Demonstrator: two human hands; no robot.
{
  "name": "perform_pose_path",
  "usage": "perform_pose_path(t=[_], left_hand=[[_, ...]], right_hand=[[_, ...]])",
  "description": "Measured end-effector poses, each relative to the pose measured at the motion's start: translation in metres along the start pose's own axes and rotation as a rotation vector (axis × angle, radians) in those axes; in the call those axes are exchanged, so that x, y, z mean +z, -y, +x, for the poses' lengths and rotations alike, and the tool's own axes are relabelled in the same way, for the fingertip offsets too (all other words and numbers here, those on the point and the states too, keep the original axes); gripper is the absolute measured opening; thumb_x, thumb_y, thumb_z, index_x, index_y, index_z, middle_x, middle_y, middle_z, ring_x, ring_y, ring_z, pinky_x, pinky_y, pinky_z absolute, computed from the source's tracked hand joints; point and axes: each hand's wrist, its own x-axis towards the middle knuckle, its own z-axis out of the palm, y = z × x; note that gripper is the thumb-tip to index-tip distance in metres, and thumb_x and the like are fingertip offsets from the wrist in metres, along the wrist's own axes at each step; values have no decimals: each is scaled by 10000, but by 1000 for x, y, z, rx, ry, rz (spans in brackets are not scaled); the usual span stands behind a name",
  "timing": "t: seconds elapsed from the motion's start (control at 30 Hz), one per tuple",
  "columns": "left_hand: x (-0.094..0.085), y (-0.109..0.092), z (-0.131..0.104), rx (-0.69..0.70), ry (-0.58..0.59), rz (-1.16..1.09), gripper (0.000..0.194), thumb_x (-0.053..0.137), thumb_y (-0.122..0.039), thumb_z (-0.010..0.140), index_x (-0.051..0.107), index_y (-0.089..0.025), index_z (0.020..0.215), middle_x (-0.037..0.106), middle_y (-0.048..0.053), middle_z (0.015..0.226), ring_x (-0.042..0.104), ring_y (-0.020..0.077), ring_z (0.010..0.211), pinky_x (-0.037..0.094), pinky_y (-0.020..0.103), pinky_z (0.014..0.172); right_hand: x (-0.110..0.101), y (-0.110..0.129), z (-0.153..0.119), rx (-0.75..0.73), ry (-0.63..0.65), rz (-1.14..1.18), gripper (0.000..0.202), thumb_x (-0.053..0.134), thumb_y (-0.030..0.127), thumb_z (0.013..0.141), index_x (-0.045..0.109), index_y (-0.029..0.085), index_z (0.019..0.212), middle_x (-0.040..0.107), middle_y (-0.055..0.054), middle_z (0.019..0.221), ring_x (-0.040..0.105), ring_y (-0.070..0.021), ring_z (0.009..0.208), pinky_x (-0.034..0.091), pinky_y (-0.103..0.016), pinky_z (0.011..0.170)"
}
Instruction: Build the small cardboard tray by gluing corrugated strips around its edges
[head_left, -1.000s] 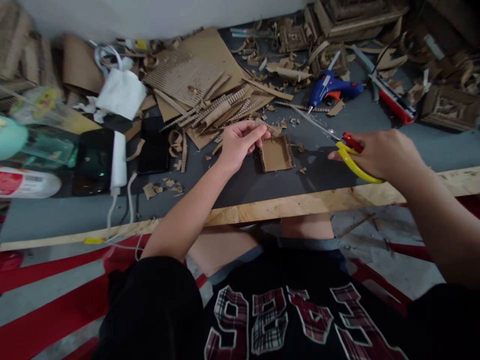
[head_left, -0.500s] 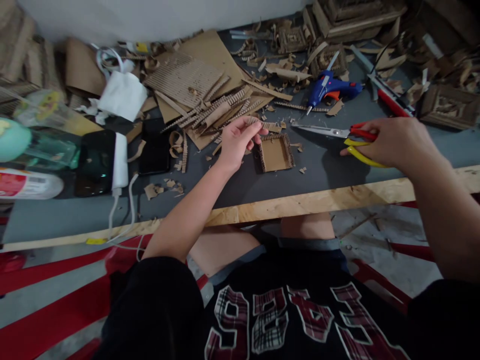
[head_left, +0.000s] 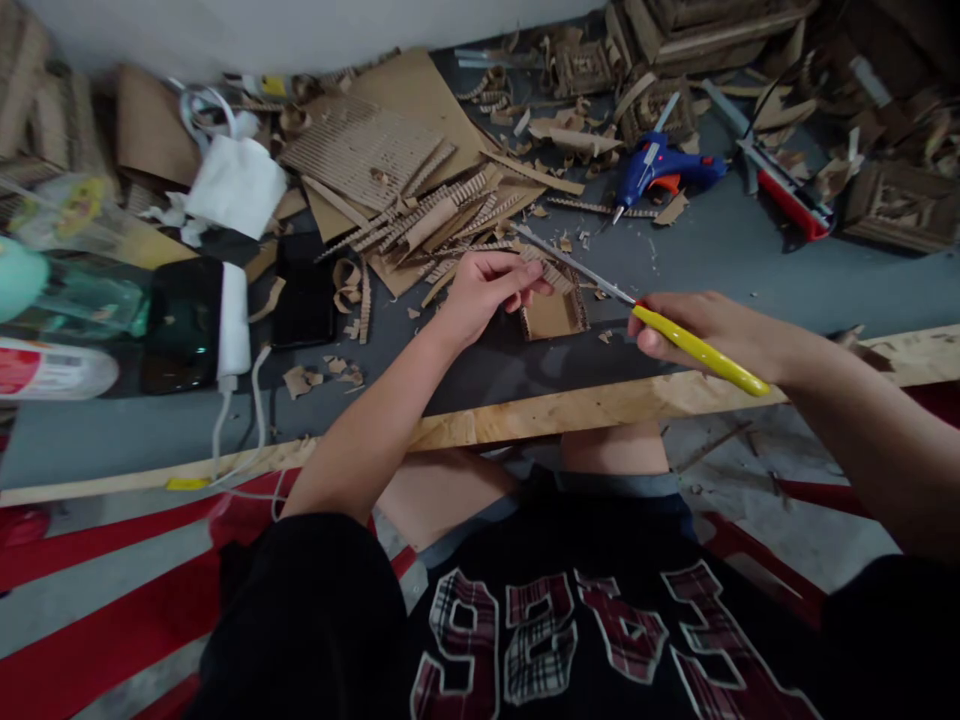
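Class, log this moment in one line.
left hand: holds corrugated strip | right hand: holds scissors | nearby: shallow cardboard tray, glue gun

— Where do we locate the box?
— Near the front edge of the worktop, before and right of the cardboard sheets.
— And our glue gun?
— Behind the box and to its right.

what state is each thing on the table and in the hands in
scissors: gripped in right hand, blade opening unclear
corrugated strip: pinched in left hand
cardboard tray: open-topped, partly covered
blue glue gun: lying on its side, glue stick protruding
white block: cable plugged in
white bottle: lying on its side
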Motion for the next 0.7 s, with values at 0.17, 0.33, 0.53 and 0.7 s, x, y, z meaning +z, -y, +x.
perform_pose_path(t=[0.17,0.33,0.53,0.7], left_hand=[[6,-8,-2,-87,10,-79,402,864,-542,726,738,-167,653,719,11,619,533,37,469,360,152,423],[12,-10,-3,-198,-29,-106,372,838,-472,791,720,-153,640,723,15,625,516,26,433,304,142,394],[13,-11,-4,-215,-23,-148,401,849,-451,787,672,-144,598,704,13,598,451,13,407,248,137,358],[15,-13,-6,-249,-28,-176,404,871,-442,757,653,-144,593,705,13,598,433,11,391,237,139,341]], right_hand=[[3,21,-2,27,71,-89,755,215,923,848,505,228,791,559,-35,677,488,-154,569,357,-329,595],[7,25,-4,24,143,1,789,177,936,840,516,226,795,585,-30,659,546,-157,523,409,-329,555],[11,19,-5,68,164,157,678,325,864,898,513,229,757,514,38,479,493,-119,391,393,-293,474],[10,21,-7,-3,128,60,646,333,780,961,434,230,639,487,30,432,470,-115,401,378,-298,505]])
